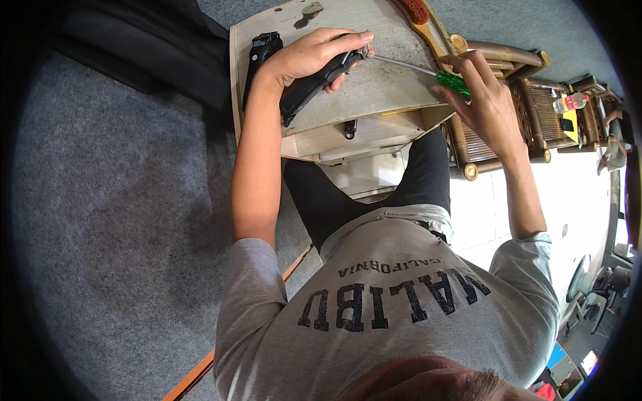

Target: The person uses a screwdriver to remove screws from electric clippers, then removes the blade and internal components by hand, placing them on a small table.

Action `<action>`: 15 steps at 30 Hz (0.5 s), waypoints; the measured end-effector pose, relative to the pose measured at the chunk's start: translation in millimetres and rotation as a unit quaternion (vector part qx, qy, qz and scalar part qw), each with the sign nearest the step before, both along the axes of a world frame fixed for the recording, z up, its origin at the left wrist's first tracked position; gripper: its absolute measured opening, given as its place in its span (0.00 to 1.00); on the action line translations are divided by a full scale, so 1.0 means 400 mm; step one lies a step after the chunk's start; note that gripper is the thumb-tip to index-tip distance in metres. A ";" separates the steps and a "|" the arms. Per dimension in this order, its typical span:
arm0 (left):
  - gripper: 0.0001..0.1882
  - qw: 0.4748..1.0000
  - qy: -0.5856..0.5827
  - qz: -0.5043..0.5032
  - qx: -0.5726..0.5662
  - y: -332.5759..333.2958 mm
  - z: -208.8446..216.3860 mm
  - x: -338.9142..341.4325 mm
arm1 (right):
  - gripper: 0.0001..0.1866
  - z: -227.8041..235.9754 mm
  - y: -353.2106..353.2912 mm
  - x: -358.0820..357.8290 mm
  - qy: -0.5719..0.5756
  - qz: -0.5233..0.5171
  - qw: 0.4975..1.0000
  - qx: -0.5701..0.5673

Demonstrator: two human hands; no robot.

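Note:
My left hand (307, 55) is wrapped round a black hair clipper (311, 92), held at a slant over the pale wooden table (394, 93). Its thumb reaches along the upper end. In my right hand (489, 110) is a screwdriver with a clear green handle (454, 83). The metal shaft points left, and its tip meets the clipper's upper end, near my left fingertips; whether it sits in a screw is too small to tell. Beside my left wrist lies a second black clipper-like device (265, 48), partly hidden by my forearm.
A brush (414, 13) with reddish-brown bristles lies at the table's far right edge. Below the tabletop, an open compartment (307, 144) holds a small dark part (350, 129). Bamboo furniture (528, 107) stands to the right, bearing a bottle (572, 102). Black cloth (147, 47) hangs at left.

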State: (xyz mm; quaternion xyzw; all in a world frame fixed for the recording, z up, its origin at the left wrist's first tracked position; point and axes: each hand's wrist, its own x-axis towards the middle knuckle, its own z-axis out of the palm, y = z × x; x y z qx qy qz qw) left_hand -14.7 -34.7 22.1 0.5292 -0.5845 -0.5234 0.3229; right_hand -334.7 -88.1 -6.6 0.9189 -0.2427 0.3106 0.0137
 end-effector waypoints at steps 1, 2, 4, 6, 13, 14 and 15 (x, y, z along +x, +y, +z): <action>0.30 1.000 0.001 0.000 -0.001 -0.001 -0.001 0.001 | 0.18 0.005 0.005 0.004 -0.010 -0.006 1.000 0.002; 0.31 1.000 0.003 0.000 -0.001 -0.002 -0.001 0.001 | 0.18 0.001 0.000 0.000 -0.010 -0.006 1.000 0.002; 0.31 1.000 0.003 0.001 -0.001 0.000 0.001 0.000 | 0.16 -0.011 -0.016 -0.011 0.017 -0.001 0.998 -0.056; 0.31 1.000 0.003 0.003 0.000 0.001 0.000 0.001 | 0.15 0.001 -0.014 -0.010 0.019 0.001 0.998 -0.058; 0.30 1.000 0.010 0.007 -0.001 -0.007 -0.001 0.006 | 0.15 -0.013 -0.003 -0.017 0.003 0.010 1.000 -0.007; 0.30 1.000 0.009 0.009 -0.010 -0.008 -0.001 0.006 | 0.15 -0.017 0.000 -0.018 0.003 0.009 1.000 -0.006; 0.30 1.000 0.009 0.008 -0.010 -0.009 -0.001 0.006 | 0.15 -0.021 0.002 -0.020 0.000 0.003 1.000 0.008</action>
